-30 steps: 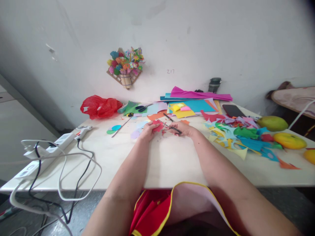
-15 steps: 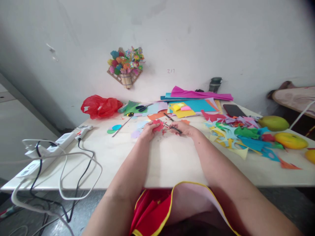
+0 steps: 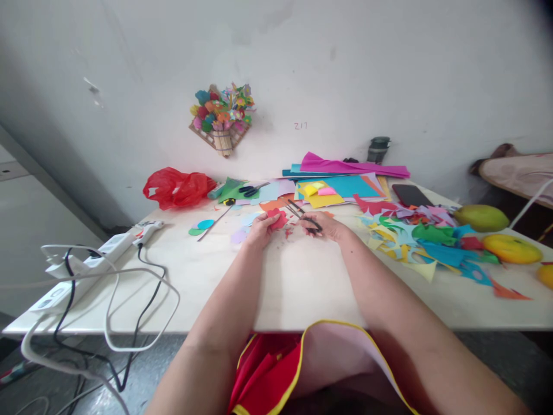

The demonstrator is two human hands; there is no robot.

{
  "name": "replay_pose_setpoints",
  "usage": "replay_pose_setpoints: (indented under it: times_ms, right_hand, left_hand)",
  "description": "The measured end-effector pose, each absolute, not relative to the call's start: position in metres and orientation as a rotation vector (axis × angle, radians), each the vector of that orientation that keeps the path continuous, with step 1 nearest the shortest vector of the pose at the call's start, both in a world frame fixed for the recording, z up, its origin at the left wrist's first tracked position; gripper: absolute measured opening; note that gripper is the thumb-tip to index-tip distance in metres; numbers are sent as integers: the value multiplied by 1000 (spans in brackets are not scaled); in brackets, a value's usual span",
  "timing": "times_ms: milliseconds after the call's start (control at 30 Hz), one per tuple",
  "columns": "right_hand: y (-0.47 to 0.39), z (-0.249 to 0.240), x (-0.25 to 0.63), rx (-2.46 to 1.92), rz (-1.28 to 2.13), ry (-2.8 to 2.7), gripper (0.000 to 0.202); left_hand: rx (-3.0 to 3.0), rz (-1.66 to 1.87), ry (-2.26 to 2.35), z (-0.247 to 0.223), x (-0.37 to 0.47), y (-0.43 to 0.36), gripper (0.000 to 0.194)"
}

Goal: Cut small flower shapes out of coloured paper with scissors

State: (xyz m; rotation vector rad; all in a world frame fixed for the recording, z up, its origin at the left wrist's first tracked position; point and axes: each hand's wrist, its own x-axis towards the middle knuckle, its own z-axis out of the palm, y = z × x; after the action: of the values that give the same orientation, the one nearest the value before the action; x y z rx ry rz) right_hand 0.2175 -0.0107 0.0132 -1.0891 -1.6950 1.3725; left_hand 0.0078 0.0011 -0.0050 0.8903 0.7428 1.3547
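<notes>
Between the fingers of my left hand is a small red paper piece with a rounded, notched edge. My right hand grips dark-handled scissors; their blades point left toward the red paper and stand a little apart from it. Tiny red paper scraps lie on the table under and between the hands. Just left of my left hand are pale blue and lilac paper pieces. A dark pen-like stick lies behind the scissors.
White power strips with cables occupy the table's left side. A red plastic bag lies behind. Coloured paper sheets are stacked at the back. To the right are paper offcuts, a phone and mangoes.
The scissors have drawn back slightly to the right from the red paper, and their blades have spread apart. My left hand stays nearly in place, still holding the paper.
</notes>
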Motion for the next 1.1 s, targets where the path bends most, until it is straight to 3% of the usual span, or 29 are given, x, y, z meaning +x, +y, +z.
replay_pose_setpoints:
  times_ms: [300, 767, 1100]
  right_hand:
    - [-12, 16, 214, -1105, 1370, -1599, 23]
    - [-12, 15, 213, -1049, 1384, -1682, 22]
    - [-8, 16, 205, -993, 1245, -1371, 45]
  left_hand:
    - [952, 1338, 752, -6, 8, -1, 19]
    - [1043, 1264, 787, -7, 8, -2, 29]
    - [1237, 1134, 798, -12, 10, 0, 26]
